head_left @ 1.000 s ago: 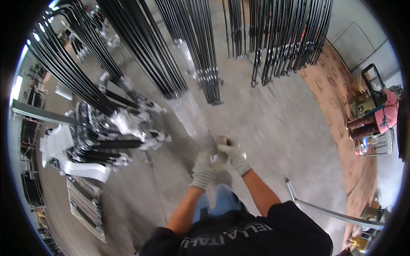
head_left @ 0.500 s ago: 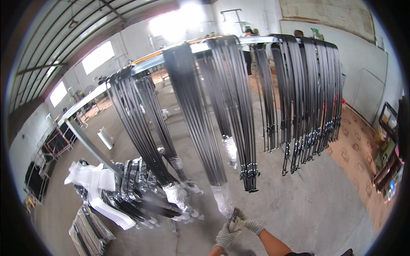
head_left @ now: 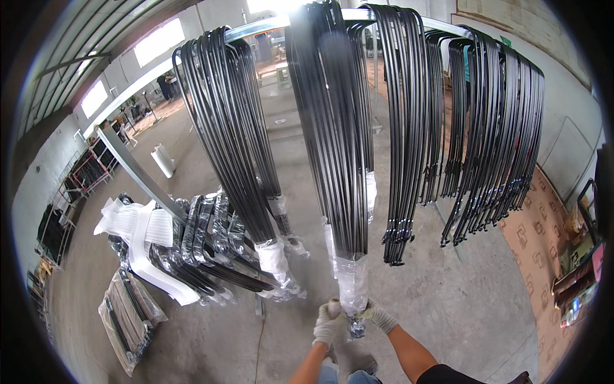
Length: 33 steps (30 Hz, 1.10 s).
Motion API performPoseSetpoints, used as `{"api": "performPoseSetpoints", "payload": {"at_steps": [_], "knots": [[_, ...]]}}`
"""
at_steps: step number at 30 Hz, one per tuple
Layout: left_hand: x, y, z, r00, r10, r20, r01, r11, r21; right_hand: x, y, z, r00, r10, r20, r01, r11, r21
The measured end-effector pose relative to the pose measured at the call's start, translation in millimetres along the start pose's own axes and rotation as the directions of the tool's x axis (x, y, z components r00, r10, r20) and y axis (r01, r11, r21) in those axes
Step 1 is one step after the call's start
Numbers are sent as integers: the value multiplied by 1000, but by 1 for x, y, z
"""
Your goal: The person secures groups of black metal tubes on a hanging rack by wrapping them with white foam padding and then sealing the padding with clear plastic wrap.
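Note:
A bundle of long black tubes (head_left: 336, 192) hangs over a metal rail in front of me. White foam and clear plastic film (head_left: 352, 285) wrap its lower end, with the dark tips showing through at the bottom. My left hand (head_left: 327, 325), in a pale knit glove, is closed at the left side of that end; a small roundish thing by its fingers is too unclear to name. On the other side my gloved right hand (head_left: 380, 317) has its fingers closed on the edge of the plastic film.
The metal rail (head_left: 256, 27) carries more black tube bundles (head_left: 403, 128) at both sides, some with wrapped ends. At left, wrapped black frames (head_left: 198, 249) lie under white foam sheets (head_left: 150, 256). A white roll (head_left: 162, 161) stands behind the rail's leg (head_left: 137, 176). Patterned carpet (head_left: 524, 240) lies at right.
The middle bundle has swung to hang more upright, its wrapped end shifting slightly right. My hands have moved from close together to opposite sides of it. The view has tilted down.

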State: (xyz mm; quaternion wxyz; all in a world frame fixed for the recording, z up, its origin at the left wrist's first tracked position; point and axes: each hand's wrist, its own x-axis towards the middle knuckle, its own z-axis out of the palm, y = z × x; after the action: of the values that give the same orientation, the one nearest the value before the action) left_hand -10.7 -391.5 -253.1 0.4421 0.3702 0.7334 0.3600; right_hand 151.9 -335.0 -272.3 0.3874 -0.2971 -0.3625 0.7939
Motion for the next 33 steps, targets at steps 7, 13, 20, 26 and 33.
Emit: {"api": "performPoseSetpoints", "payload": {"at_steps": [7, 13, 20, 26, 33], "knots": [[42, -29, 34, 895, 287, 341, -216, 949, -232, -5, 57, 2, 886, -77, -458, 114, 992, 54], [44, -15, 20, 822, 189, 537, -156, 982, -106, -27, 31, 16, 792, -267, -549, -210, 725, -656], [13, 52, 0, 909, 81, 410, -285, 838, 466, -28, 8, 25, 789, -239, -566, -286, 673, -682], [5, 76, -20, 905, 232, 358, -377, 826, 418, -26, 12, 26, 880, -324, -347, -116, 561, -819], [95, 38, 2, 998, 43, 51, -53, 979, 198, -29, 2, 25, 884, -204, -420, -261, 529, -807]]}}
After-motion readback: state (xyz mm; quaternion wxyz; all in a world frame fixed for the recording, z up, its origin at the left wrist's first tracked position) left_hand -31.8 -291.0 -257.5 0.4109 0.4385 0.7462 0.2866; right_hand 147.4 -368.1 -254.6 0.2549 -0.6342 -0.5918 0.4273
